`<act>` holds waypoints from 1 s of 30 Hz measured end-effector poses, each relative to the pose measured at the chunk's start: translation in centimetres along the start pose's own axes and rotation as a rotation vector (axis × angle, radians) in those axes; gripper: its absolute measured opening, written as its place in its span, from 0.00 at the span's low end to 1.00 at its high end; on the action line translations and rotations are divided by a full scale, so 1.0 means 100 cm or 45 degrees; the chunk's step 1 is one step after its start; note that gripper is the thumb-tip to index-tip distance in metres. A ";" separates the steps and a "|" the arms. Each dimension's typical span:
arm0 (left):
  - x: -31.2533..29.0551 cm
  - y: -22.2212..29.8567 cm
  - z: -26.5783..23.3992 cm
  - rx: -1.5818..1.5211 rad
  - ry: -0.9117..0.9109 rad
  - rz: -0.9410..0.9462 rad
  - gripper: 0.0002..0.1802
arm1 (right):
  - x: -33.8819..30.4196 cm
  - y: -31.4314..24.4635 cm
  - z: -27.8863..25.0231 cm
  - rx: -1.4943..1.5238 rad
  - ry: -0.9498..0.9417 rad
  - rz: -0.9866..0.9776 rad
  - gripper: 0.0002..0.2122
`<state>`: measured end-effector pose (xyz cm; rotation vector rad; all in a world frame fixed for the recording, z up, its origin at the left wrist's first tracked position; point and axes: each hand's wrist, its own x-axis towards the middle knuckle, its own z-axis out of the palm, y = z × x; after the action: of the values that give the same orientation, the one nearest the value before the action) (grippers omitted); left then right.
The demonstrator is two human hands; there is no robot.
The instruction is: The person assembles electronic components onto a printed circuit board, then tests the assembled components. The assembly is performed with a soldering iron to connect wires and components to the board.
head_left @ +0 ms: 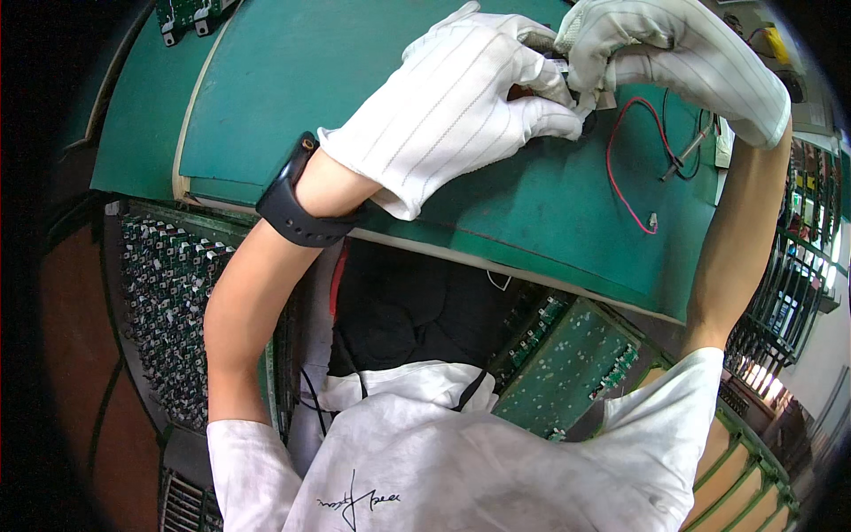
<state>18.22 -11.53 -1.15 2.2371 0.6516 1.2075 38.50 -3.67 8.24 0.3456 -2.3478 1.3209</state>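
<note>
Pinching a small part (606, 100) above the bench (292, 106), left hand (470, 97) and right hand (683, 62) together, fingertips closed on it. Gloved fingers cover most of it; only a pale edge shows, so can't tell what kind. Two-handed hold is probably because it's tiny and needs steadying from both sides. Red lead (608, 158) and slim metal tool (694, 146) lie on the bench just beside my right hand, presumably for easy reach. Circuit boards (168, 310) sit packed below bench level at my left, likely to spare work surface.
</note>
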 end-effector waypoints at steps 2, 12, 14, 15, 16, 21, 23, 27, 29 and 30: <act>0.000 0.007 -0.008 0.003 -0.098 -0.146 0.12 | 0.045 -0.055 0.003 -0.383 -0.183 1.389 0.06; -0.006 0.003 -0.007 0.031 -0.107 -0.140 0.17 | 0.003 -0.062 0.025 -0.852 -0.069 1.028 0.09; -0.006 0.004 -0.004 0.020 -0.040 -0.176 0.13 | -0.007 -0.069 0.032 -0.907 -0.010 1.090 0.08; -0.005 0.004 -0.003 0.019 -0.041 -0.174 0.13 | -0.010 -0.071 0.034 -0.960 0.048 1.148 0.08; -0.005 0.004 -0.003 0.011 -0.048 -0.186 0.13 | -0.010 -0.071 0.034 -0.961 0.050 1.151 0.08; -0.006 -0.003 0.005 0.081 0.071 -0.042 0.14 | -0.001 -0.070 0.031 -0.857 0.005 1.132 0.10; -0.004 -0.002 0.003 0.052 0.032 -0.077 0.14 | -0.004 -0.067 0.031 -0.842 0.030 1.150 0.10; -0.001 0.003 -0.007 0.010 -0.065 -0.130 0.15 | -0.006 -0.062 0.029 -0.775 0.070 1.184 0.11; -0.001 0.003 -0.011 0.124 -0.155 -0.074 0.20 | -0.005 -0.058 0.029 -0.714 0.088 1.191 0.10; -0.002 0.002 -0.012 0.124 -0.155 -0.074 0.20 | -0.005 -0.057 0.030 -0.683 0.097 1.194 0.10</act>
<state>17.17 -11.58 -0.59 2.3334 0.7360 1.0225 40.51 -9.12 10.91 -1.0522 -2.7518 0.8944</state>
